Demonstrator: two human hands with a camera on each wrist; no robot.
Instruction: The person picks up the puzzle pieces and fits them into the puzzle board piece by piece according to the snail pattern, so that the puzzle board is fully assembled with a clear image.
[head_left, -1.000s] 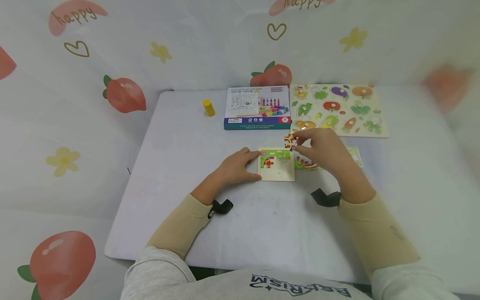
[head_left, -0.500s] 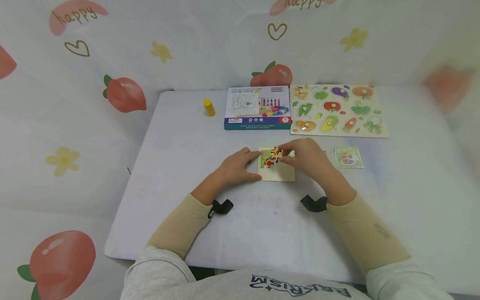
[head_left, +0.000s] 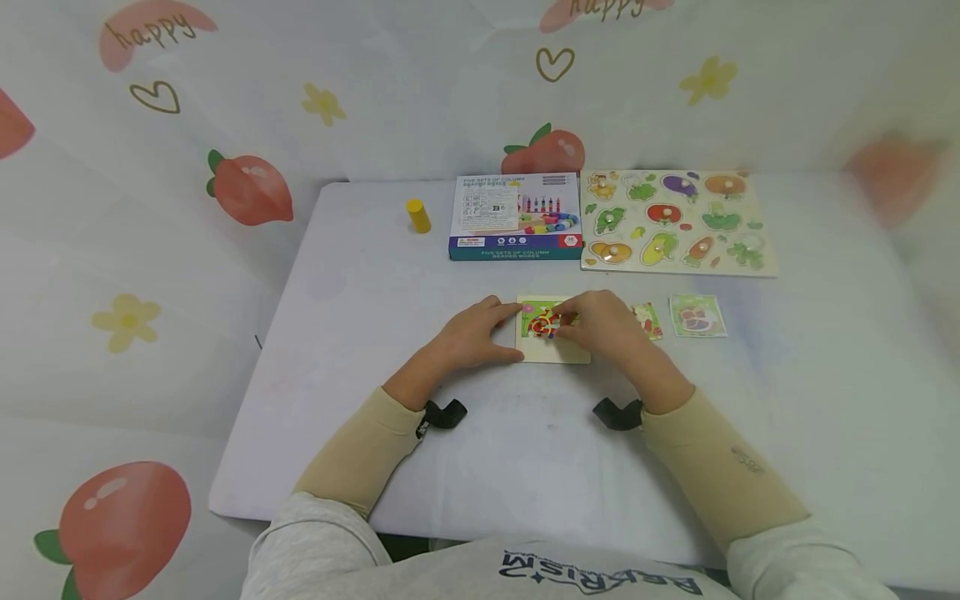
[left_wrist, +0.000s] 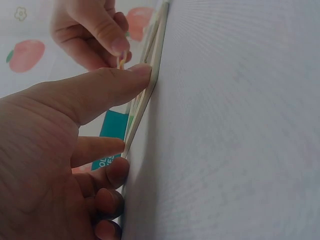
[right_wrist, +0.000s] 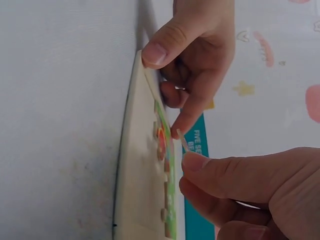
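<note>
A small square wooden jigsaw board (head_left: 552,352) lies on the table with green and red pieces in its upper part. My left hand (head_left: 474,335) rests at its left edge; in the right wrist view the straight thumb (right_wrist: 155,53) presses a corner and the index fingertip touches farther along. My right hand (head_left: 600,323) is over the board and pinches a red and yellow jigsaw piece (head_left: 543,326) between thumb and index finger. In the right wrist view the piece (right_wrist: 183,140) appears edge-on, tilted above the board. The hand hides the board's upper right part.
Right of the board lie green and red puzzle pieces (head_left: 647,320), partly hidden by the right hand, and a pale green picture square (head_left: 698,316). Behind stand a bead-set box (head_left: 516,217), a vegetable peg puzzle (head_left: 678,229) and a yellow cylinder (head_left: 417,216).
My right hand has moved left and nearer with the jigsaw piece, from beyond the board's upper right corner to over its picture. The left hand has stayed at the board's left edge.
</note>
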